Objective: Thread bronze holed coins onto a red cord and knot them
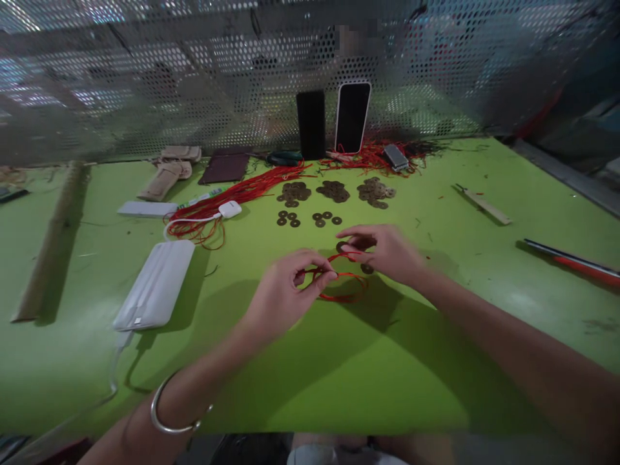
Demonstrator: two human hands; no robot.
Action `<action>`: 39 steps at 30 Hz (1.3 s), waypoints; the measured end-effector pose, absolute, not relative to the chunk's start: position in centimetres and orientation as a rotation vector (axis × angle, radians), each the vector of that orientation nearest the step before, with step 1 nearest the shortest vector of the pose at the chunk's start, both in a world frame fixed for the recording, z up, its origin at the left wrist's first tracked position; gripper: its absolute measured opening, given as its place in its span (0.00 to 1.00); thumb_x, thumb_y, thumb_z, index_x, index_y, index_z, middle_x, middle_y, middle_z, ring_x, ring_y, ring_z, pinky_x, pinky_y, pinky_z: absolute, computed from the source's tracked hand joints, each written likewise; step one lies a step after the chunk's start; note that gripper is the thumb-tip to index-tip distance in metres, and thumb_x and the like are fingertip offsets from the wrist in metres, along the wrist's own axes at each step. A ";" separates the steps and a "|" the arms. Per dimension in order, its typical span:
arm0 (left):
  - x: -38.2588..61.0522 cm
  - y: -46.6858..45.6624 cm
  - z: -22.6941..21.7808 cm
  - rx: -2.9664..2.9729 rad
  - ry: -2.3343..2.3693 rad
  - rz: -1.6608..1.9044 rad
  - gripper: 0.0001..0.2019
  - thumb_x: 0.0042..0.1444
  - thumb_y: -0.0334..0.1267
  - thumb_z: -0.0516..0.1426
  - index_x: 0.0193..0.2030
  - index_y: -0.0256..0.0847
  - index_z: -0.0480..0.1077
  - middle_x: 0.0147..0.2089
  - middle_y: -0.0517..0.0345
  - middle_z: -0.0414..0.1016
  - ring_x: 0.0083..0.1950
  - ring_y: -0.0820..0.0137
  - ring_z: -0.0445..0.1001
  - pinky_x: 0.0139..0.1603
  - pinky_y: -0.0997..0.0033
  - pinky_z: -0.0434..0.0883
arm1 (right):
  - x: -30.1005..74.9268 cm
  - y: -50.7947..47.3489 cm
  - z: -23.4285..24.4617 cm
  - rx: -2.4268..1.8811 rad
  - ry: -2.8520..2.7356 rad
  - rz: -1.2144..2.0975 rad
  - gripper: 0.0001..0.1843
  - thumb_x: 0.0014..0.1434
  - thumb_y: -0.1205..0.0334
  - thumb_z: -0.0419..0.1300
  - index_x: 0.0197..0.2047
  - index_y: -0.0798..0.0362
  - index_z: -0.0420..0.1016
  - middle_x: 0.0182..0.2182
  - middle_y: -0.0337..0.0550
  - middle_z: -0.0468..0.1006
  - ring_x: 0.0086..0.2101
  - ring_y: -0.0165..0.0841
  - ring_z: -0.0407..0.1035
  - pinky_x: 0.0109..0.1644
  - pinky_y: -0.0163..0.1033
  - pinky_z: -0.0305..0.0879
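Note:
Thumb and forefinger of my left hand (290,284) pinch a looped red cord (341,298) above the green table. My right hand (387,252) is just to the right, its fingers curled around a strand of the same cord. By its fingertips is a round dark coin with a hole (342,247); whether the fingers grip it, I cannot tell. Another coin (367,268) shows under this hand. Farther back are two small groups of coins, a left group (289,219) and a right group (326,219). Behind them lie three heaps of coins (333,191).
A bundle of red cords (242,190) lies back left, near a white power bank (155,284) with a cable. Two phones (353,116) lean on the perforated metal screen (217,77). Tweezers (482,203) and a dark stick-like tool (571,255) lie right; a long tube (51,242) lies left.

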State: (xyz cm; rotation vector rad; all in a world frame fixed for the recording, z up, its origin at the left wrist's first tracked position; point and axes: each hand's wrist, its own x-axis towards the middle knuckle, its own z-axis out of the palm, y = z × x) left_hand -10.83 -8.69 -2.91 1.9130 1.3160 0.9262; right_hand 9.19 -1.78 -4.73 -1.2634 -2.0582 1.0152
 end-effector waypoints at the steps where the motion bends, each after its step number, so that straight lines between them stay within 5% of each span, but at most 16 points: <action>1: -10.8 -8.7 -2.9 1.959 1.319 0.958 0.02 0.55 0.35 0.58 0.35 0.41 0.73 0.35 0.61 0.76 0.29 0.78 0.68 0.23 0.79 0.60 | 9.4 -1.9 -4.6 -1.264 -1.917 1.136 0.15 0.54 0.60 0.61 0.46 0.51 0.75 0.35 0.44 0.80 0.32 0.33 0.73 0.34 0.38 0.69; 10: -10.9 -8.7 -3.1 2.270 1.336 1.083 0.03 0.56 0.30 0.58 0.37 0.37 0.72 0.36 0.57 0.76 0.36 0.75 0.74 0.34 0.79 0.72 | 9.9 -3.6 -3.4 -1.220 -1.492 1.393 0.15 0.48 0.56 0.67 0.39 0.51 0.76 0.33 0.43 0.81 0.33 0.34 0.76 0.34 0.36 0.73; 15: -10.8 -8.7 -2.9 2.294 1.335 1.159 0.02 0.55 0.29 0.58 0.36 0.37 0.72 0.35 0.58 0.76 0.34 0.77 0.73 0.31 0.82 0.71 | 9.7 -4.1 -3.3 -1.185 -1.444 1.517 0.16 0.48 0.56 0.67 0.42 0.50 0.77 0.36 0.43 0.81 0.38 0.34 0.76 0.45 0.40 0.72; 25: -10.7 -8.8 -3.0 2.483 1.314 1.231 0.03 0.55 0.29 0.58 0.36 0.36 0.71 0.35 0.57 0.76 0.36 0.76 0.75 0.34 0.79 0.74 | 9.3 -4.6 -3.6 -1.109 -1.446 1.581 0.20 0.46 0.60 0.68 0.44 0.50 0.76 0.40 0.43 0.80 0.39 0.34 0.75 0.46 0.41 0.72; 31: -10.8 -8.9 -3.2 2.701 1.321 1.198 0.03 0.56 0.28 0.57 0.38 0.36 0.70 0.36 0.57 0.76 0.36 0.75 0.75 0.37 0.75 0.76 | 9.0 -4.8 -3.1 -1.086 -1.279 1.647 0.14 0.51 0.53 0.65 0.39 0.52 0.78 0.35 0.43 0.81 0.34 0.30 0.76 0.44 0.37 0.73; 39: -11.0 -9.2 -3.2 3.037 1.344 1.042 0.06 0.55 0.29 0.59 0.40 0.32 0.70 0.39 0.53 0.77 0.37 0.70 0.76 0.34 0.72 0.75 | 8.8 -4.7 -3.3 -1.089 -1.237 1.642 0.11 0.48 0.58 0.68 0.34 0.54 0.77 0.32 0.43 0.81 0.33 0.28 0.75 0.43 0.35 0.73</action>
